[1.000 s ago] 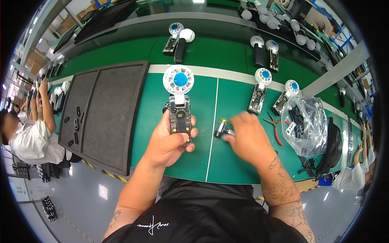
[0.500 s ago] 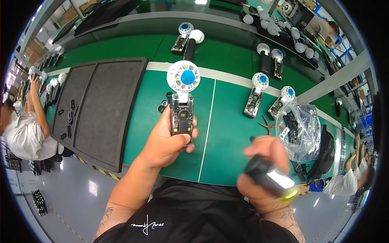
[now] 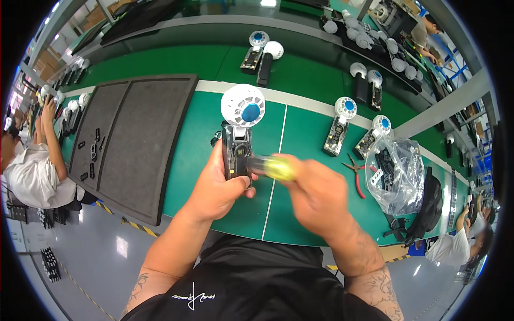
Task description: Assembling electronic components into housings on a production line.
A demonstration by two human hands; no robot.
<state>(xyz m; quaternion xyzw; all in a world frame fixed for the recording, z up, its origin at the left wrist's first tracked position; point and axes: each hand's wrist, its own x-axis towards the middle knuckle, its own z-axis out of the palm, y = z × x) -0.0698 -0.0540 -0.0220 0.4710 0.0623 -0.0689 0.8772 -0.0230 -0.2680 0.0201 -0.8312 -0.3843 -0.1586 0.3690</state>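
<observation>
Left hand point(image 3: 217, 190) gripping a white-headed fan point(image 3: 236, 140), right hand point(image 3: 321, 198) holding a blurred yellow-and-black tool point(image 3: 278, 168) at the fan's right side, pliers point(image 3: 358, 182) farther right of the fan on the green tabletop point(image 3: 308, 139)

the held fan point(image 3: 240, 131) has a white head point(image 3: 235, 101), a blue disc point(image 3: 250, 112) and a black, partly clear handle point(image 3: 240, 144). the blurred tool point(image 3: 277, 169) shows yellow-green and dark. other fans point(image 3: 340, 125) repeat the white and blue. the table point(image 3: 310, 139) is green, crossed by 1 thin white line point(image 3: 280, 140); the tray point(image 3: 144, 134) is dark grey, its small parts point(image 3: 93, 154) black. the pliers point(image 3: 355, 170) have red handles point(image 3: 358, 187), the bag point(image 3: 404, 184) is colourless. the shirt point(image 3: 257, 283) is black with white script point(image 3: 194, 297); the grey floor point(image 3: 99, 235) bears tape point(image 3: 140, 229) striped yellow and black.
</observation>
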